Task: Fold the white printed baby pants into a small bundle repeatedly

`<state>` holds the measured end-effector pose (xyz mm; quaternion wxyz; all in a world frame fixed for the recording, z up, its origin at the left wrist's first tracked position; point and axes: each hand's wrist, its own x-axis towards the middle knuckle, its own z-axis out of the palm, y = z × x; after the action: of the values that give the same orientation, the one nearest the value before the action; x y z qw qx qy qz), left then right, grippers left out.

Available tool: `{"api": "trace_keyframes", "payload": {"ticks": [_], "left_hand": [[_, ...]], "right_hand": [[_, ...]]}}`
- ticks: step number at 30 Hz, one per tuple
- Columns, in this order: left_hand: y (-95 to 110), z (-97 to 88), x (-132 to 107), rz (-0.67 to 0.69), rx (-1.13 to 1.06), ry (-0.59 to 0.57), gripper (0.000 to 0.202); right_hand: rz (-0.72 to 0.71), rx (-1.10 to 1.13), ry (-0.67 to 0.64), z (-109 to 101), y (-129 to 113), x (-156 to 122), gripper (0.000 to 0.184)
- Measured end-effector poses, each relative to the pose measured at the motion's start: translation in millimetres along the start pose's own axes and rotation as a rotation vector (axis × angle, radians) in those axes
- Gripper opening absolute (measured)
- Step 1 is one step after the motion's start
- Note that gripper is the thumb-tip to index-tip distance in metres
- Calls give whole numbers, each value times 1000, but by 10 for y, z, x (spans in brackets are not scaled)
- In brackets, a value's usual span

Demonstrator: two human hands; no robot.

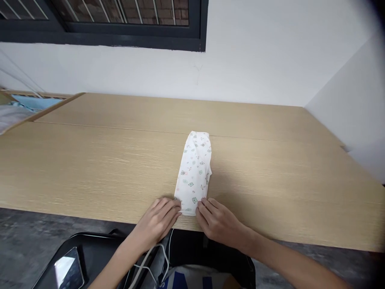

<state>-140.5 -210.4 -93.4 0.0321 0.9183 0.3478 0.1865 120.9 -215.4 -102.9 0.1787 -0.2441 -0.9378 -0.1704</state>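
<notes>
A white cloth garment with a small green and pink print lies folded into a long narrow strip on the wooden table, its near end close to the front edge. My left hand pinches its near left corner between thumb and fingers. At the near right corner, my right hand grips the cloth the same way. A small point of fabric sticks out on the strip's right side. Which garment it is, I cannot tell from the fold.
The light wooden table reaches back to a white wall below a dark window frame. A phone lies on a black seat at the lower left. White cables hang near my lap. Blue bedding shows at far left.
</notes>
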Motion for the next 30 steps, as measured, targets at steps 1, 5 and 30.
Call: {"api": "trace_keyframes", "payload": {"ticks": [1,5,30], "left_hand": [[23,9,5,8,1,18,19],[102,-90,-32,-31,-128,-17,16],[-146,362,1067,-169,205,5,49]], "right_hand": [[-7,-8,-1,-17,-16,6,23],[-12,117,-67,-228,-27,39,20],[696,185,-119,766,2275,913,41]]}}
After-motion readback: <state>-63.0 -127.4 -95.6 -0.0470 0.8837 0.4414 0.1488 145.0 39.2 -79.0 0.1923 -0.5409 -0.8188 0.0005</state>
